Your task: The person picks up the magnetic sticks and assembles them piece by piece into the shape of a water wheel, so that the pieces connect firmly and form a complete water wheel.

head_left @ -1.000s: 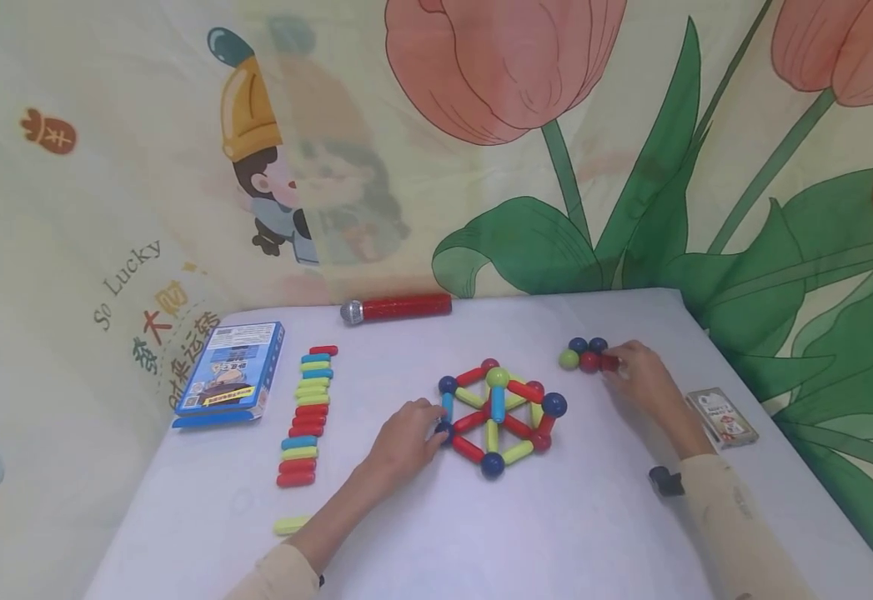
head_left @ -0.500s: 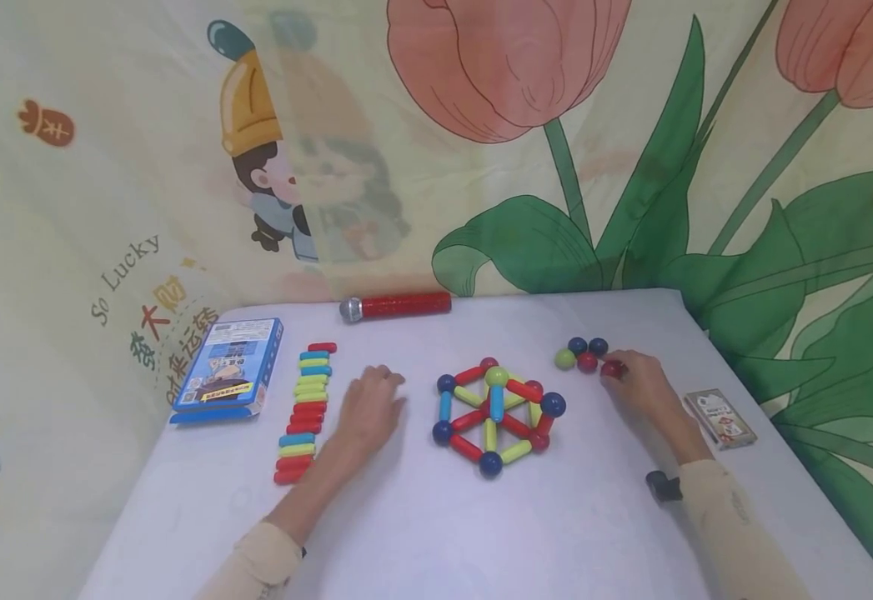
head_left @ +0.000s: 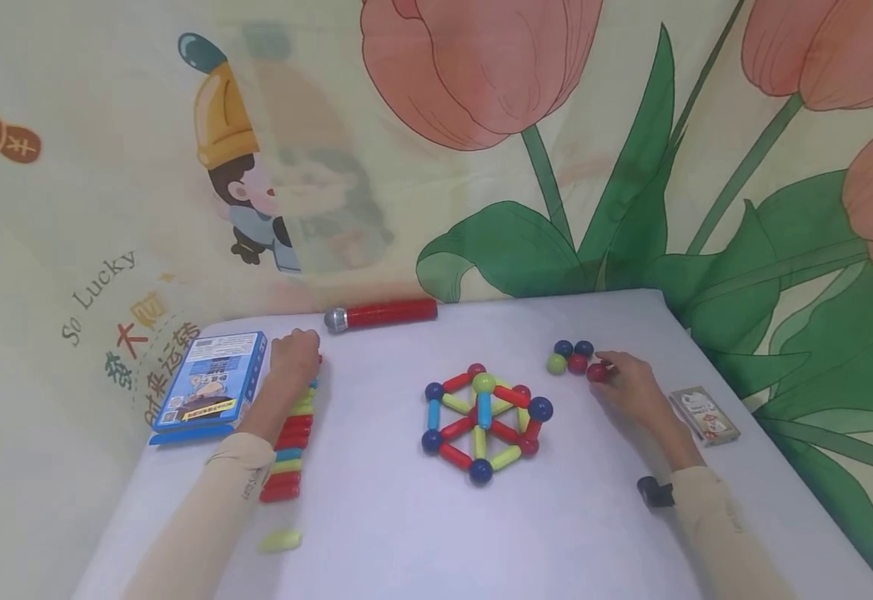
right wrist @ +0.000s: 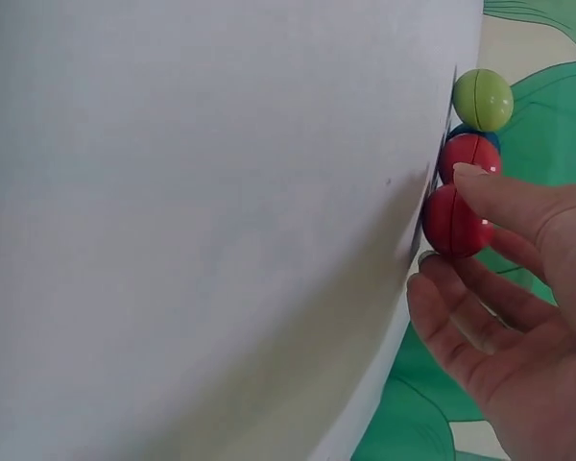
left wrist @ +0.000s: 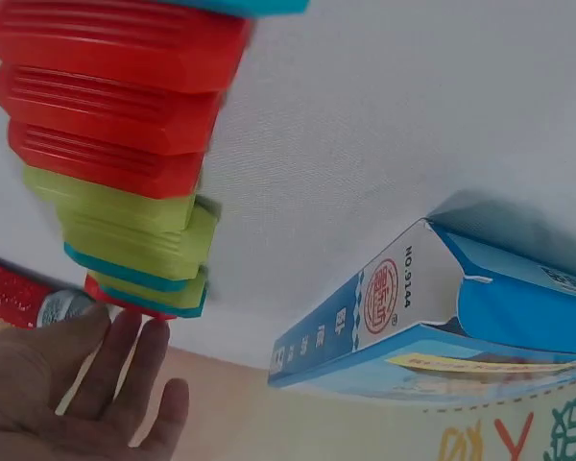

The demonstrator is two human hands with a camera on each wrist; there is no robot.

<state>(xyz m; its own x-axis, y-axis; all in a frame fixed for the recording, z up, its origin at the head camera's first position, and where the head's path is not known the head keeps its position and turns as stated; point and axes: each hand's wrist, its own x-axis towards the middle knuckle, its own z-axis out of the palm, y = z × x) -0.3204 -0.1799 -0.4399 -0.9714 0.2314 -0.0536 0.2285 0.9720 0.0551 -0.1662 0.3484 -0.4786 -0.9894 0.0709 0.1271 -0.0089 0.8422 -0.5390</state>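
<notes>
My left hand [head_left: 295, 360] is at the far end of a row of red, blue and yellow-green magnetic rods [head_left: 293, 425]. In the left wrist view its loosely extended fingertips reach the last red rod [left wrist: 125, 302], partly hidden behind the others; a firm grip on it is not visible. My right hand [head_left: 634, 392] pinches a red ball [right wrist: 454, 221] between thumb and fingers, beside another red ball [head_left: 577, 363], a green ball [head_left: 556, 363] and two dark blue balls [head_left: 583, 349]. Between the hands stands a wheel-like structure of rods and balls [head_left: 481, 425].
A blue box [head_left: 211, 383] lies left of the rods. A red microphone [head_left: 387, 314] lies along the back edge. A small card box [head_left: 706, 414] lies beyond my right forearm. One yellow-green rod [head_left: 281, 541] lies apart near the front left.
My left hand has left the structure and moved left to the far end of the rod row. My right hand has drawn the red ball slightly away from the other balls.
</notes>
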